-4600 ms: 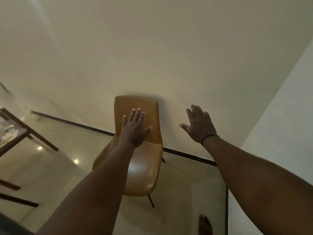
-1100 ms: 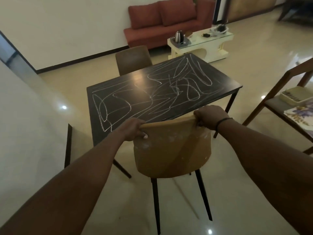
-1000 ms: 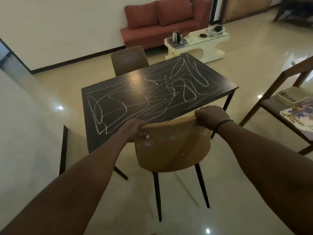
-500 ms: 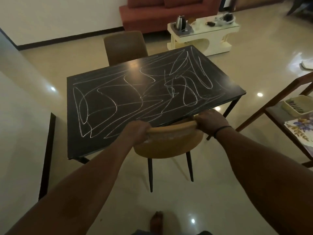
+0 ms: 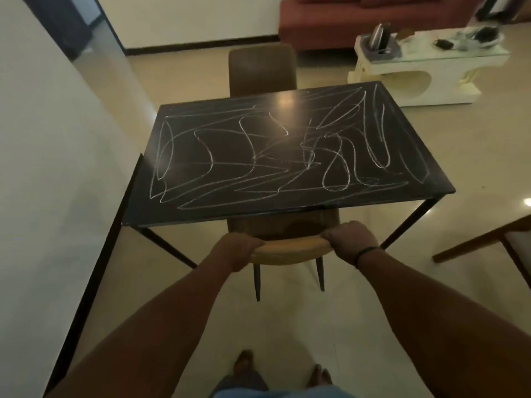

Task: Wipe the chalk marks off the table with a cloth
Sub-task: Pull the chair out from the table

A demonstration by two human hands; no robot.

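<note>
Both arms out straight. L hand (image 5: 235,248) & R hand (image 5: 352,242) clamped knuckles-up on tan chair (image 5: 287,252) backrest top, seat tucked under table (image 5: 138,216). Chalk marks (image 5: 273,156) all over tabletop.

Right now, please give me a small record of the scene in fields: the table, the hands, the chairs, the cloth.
table: dark top, chalk marks across most of it
left hand: grips top edge of tan chair
right hand: grips same edge, dark band on wrist
tan chair: at near side, seat under table
second chair: brown, at far side
cloth: none in view
wiping: not started
</note>
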